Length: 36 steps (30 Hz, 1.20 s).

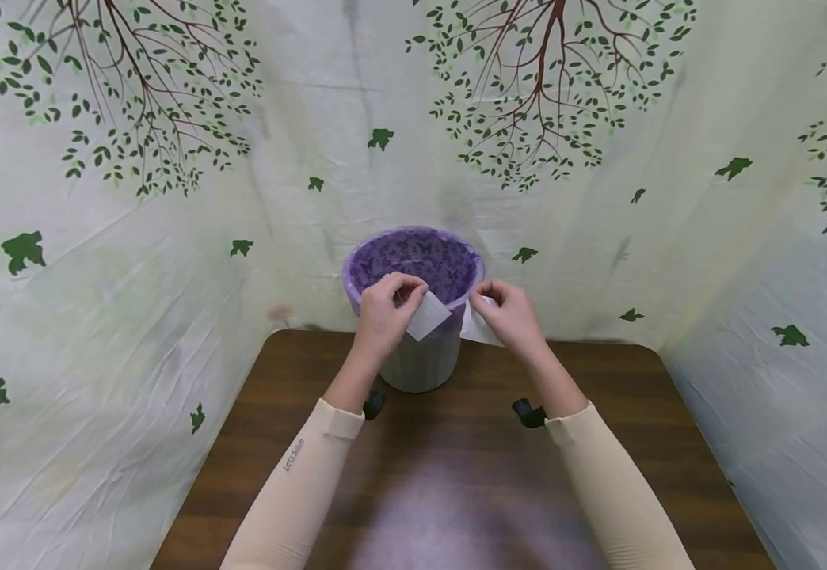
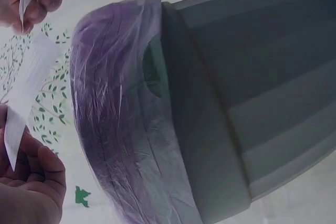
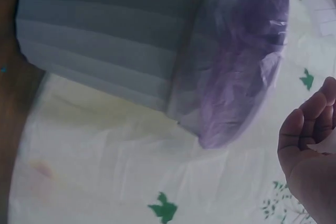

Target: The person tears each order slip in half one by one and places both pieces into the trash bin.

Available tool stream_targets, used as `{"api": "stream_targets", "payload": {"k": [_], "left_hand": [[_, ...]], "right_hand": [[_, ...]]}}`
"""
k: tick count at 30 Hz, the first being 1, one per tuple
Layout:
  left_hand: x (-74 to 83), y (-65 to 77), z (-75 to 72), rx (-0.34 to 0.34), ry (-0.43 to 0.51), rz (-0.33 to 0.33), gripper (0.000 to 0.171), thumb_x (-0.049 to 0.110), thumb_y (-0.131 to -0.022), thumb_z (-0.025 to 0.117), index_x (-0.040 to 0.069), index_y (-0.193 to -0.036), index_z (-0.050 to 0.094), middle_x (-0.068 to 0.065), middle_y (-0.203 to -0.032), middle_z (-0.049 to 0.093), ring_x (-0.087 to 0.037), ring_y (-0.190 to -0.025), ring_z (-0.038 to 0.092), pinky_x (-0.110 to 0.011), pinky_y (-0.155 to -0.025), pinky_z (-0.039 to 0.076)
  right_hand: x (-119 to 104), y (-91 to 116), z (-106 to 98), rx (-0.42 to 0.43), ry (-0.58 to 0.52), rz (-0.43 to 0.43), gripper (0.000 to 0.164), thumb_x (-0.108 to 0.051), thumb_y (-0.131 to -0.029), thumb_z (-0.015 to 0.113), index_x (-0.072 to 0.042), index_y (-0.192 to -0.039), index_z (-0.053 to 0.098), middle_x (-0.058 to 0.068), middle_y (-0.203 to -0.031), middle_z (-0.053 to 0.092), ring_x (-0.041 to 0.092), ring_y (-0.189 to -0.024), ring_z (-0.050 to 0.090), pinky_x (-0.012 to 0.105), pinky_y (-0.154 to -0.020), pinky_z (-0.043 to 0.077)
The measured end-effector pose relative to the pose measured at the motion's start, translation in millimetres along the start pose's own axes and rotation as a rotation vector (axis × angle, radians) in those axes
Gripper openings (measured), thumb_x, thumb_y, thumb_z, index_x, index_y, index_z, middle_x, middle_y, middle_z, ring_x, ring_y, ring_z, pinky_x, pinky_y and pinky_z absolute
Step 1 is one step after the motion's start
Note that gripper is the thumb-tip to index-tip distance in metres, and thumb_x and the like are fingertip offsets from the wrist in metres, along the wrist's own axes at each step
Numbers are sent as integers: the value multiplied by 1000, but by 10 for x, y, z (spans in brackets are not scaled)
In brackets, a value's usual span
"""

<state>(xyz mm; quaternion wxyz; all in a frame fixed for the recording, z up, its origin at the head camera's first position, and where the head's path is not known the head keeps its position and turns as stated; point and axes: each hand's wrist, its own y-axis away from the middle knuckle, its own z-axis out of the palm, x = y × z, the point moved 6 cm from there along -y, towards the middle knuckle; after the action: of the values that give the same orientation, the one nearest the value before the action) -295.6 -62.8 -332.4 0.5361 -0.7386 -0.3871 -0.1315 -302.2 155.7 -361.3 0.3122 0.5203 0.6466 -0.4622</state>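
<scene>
My left hand (image 1: pixel 383 315) pinches a small white piece of paper (image 1: pixel 429 317) between thumb and fingertips, over the near rim of a bin. To its right, my right hand (image 1: pixel 512 318) pinches another white piece of paper (image 1: pixel 481 326) beside the rim. A gap separates the two pieces. The grey bin (image 1: pixel 421 360) stands upright, with a purple plastic liner (image 1: pixel 413 252) folded over its rim. Faint lines mark the left piece of paper (image 2: pixel 32 77) in the left wrist view. The bottom of the bin's inside is hidden.
The bin stands near the far edge of a dark brown wooden table (image 1: pixel 456 475). A pale cloth (image 1: pixel 299 261) printed with trees and green birds hangs behind and at both sides. Black wrist cameras (image 1: pixel 530 412) sit under the forearms.
</scene>
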Motion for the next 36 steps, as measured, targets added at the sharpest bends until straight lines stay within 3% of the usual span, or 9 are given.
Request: {"api": "stream_targets", "payload": {"k": [10,24,29,36], "left_hand": [[-90,-207,-48,76,8,-51,9,11,-99,74,3,-101,79,-14,-93,78,-23,-77,64,-21,-69,47],[-220,-380,-95,174,-62,-65,11,11,-100,73,1,-99,79,-15,-90,74,-29,-80,64,-28,-72,48],[-274,-409,-116,212,-90,-66,12,11,-99,73,0,-100,79,-16,-92,75,-31,-84,67,-34,-77,51],[-392,-381,-85,192,-111,-102,14,14,-101,73,2,-103,79,-15,-95,76,-31,-87,67,-38,-80,52]], "right_hand": [[-165,-316,91,-8,-21,13,21,-29,-102,66,-10,-108,73,9,-114,72,23,-92,55,35,-76,46],[-228,-663,257,49,-15,23,21,-27,-99,66,-9,-105,74,8,-113,73,19,-95,57,27,-76,46],[-224,-757,319,79,-23,26,19,-26,-98,66,-9,-103,74,7,-110,73,17,-93,57,27,-76,45],[-177,-812,397,99,-14,3,18,-22,-98,67,-6,-100,74,10,-105,75,18,-92,58,26,-75,45]]}}
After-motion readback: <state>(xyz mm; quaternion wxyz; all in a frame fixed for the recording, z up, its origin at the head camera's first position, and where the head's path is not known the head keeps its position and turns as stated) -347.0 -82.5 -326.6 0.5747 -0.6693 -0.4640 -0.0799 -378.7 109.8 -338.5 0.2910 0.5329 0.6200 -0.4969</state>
